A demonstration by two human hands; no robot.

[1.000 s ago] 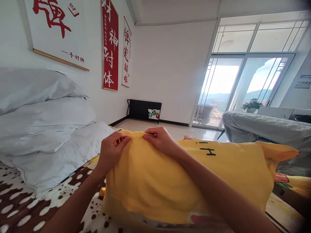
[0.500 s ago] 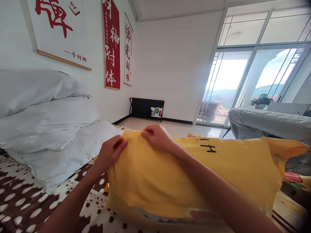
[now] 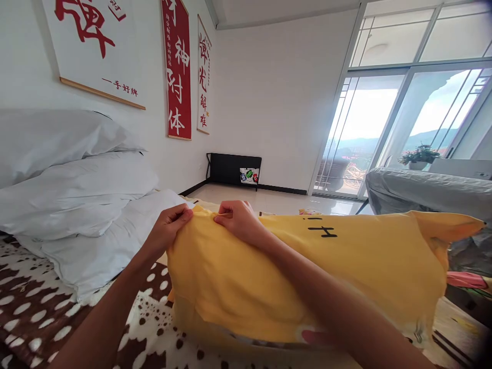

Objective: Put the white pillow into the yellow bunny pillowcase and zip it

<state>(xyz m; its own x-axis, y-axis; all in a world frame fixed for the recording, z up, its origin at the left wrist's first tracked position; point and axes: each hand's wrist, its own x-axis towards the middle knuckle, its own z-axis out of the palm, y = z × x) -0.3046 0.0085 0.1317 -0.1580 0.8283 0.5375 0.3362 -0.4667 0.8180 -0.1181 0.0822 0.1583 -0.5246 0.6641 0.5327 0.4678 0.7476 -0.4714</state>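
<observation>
A yellow pillowcase [image 3: 246, 279], bulging as if filled, stands on its long side in front of me. Dark "Hi!" lettering shows upside down near its top edge, and its right corner sticks out in a limp point. My left hand [image 3: 171, 225] pinches the upper left corner between thumb and fingers. A short way to the right, my right hand [image 3: 238, 220] grips the top edge with curled fingers. My right forearm crosses the front of the case. What is inside the pillowcase is hidden.
White pillows [image 3: 77, 189] are stacked at the left on a brown-and-white spotted blanket [image 3: 42, 323]. A plastic-covered piece of furniture [image 3: 423, 195] stands at the right by the sliding glass doors [image 3: 361, 138]. Against the far wall is a black folded panel [image 3: 225, 169].
Both hands have shifted slightly left along the top edge, still gripping. The pillowcase's left corner is pulled a little left and up. The camera view has shifted slightly.
</observation>
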